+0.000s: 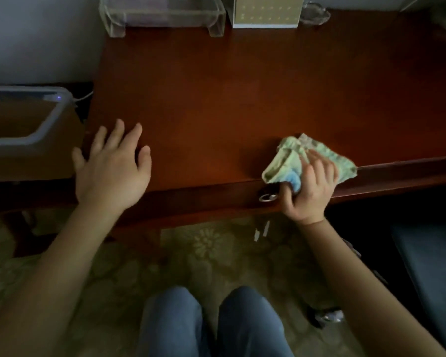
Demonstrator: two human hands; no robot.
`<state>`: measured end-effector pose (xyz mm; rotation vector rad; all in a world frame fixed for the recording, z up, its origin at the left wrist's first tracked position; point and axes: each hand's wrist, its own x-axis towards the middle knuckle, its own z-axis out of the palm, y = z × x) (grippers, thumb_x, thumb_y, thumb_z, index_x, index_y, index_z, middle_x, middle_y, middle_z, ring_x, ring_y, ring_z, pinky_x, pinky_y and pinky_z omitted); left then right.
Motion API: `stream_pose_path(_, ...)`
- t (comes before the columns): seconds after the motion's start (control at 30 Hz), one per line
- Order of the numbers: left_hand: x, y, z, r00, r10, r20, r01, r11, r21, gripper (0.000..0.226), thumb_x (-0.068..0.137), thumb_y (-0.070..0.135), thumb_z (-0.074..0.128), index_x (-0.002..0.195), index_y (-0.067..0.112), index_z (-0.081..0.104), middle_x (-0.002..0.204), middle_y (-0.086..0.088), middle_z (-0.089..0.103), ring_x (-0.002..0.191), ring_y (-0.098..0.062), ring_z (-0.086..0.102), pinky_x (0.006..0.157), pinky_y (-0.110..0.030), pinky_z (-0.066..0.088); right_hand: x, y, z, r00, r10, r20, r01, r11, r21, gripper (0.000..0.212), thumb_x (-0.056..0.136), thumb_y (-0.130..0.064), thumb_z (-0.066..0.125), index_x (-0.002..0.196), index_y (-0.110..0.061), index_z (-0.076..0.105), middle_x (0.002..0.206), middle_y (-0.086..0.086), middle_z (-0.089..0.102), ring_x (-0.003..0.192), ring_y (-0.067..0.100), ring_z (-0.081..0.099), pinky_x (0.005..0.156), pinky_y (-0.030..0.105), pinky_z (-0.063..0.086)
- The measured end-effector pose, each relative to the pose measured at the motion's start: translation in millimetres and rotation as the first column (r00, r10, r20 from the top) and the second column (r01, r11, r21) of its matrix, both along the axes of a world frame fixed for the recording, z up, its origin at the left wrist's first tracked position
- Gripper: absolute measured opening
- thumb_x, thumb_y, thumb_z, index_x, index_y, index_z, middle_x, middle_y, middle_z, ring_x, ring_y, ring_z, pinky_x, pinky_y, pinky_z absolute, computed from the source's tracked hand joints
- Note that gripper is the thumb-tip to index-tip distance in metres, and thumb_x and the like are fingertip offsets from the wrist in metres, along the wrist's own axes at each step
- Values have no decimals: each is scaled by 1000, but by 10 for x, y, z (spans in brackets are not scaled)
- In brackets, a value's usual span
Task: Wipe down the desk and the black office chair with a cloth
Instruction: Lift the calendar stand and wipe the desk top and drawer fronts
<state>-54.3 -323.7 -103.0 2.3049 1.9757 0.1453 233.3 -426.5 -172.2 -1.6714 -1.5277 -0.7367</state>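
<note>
The reddish-brown wooden desk fills the upper middle of the head view. My right hand grips a crumpled pale green and blue cloth at the desk's front edge, fingers curled over it, thumb below the edge. My left hand lies flat with spread fingers on the desk's left front corner. The dark seat of the office chair shows at the lower right, partly cut off by the frame.
A clear acrylic stand, a patterned box and a glass item line the desk's back edge. A plastic bin stands left of the desk. A metal drawer pull is under the cloth. Patterned carpet and my knees are below.
</note>
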Motion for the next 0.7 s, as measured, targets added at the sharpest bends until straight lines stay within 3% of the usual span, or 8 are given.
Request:
stream_pose_path(0.2,-87,249,-119,998,-50,32,48,998,40,65,85,73,12,145,49,11,159,9,5,146,-21,7,117,-50,9,33,83,-137,999,20,36,-27,979,203,30,84,-33,46,99,-7,47,87,21,59,86,27,45,78,38,32)
stream_pose_path(0.27,-85,310,-126,990,-94,104,86,994,74,75,80,78,15,146,44,19,159,3,10,146,-23,10,119,-41,6,17,114,-141,1000,11,20,-16,971,239,28,84,-31,47,97,-6,49,86,18,58,84,27,43,77,38,31)
stream_pose_path(0.37,-91,283,-151,942,-149,299,113,984,134,73,81,74,36,144,37,34,157,2,19,145,-16,15,118,-32,4,-33,102,-166,999,0,-46,12,967,256,34,85,-33,46,96,-2,56,90,15,57,87,27,45,81,39,32)
stream_pose_path(0.43,-75,167,-138,928,-174,328,108,972,210,70,82,72,37,140,33,43,153,3,30,142,-17,24,117,-32,12,-119,90,-163,995,-30,-93,51,971,233,39,86,-34,45,102,-1,58,97,16,60,95,30,50,88,41,33)
stream_pose_path(0.5,-19,12,-116,951,-160,265,57,932,357,51,93,57,38,130,26,57,142,-5,47,132,-29,41,105,-36,31,-312,113,-183,991,-88,-99,106,975,196,46,85,-34,43,113,0,58,110,20,61,108,36,53,98,46,31)
stream_pose_path(0.6,0,-144,-112,971,-142,192,22,852,523,50,96,55,29,118,25,62,125,-14,60,116,-38,52,91,-43,42,-870,251,-304,999,-47,14,45,989,138,64,80,-36,43,138,-9,37,137,22,47,131,42,36,111,45,11)
stream_pose_path(0.7,-86,-70,-133,954,-163,251,31,888,459,56,95,60,18,122,28,56,135,-12,53,123,-37,49,100,-46,39,-1505,371,-472,983,80,166,-97,990,99,69,79,-39,46,142,-19,26,149,15,28,137,37,18,115,43,-3)
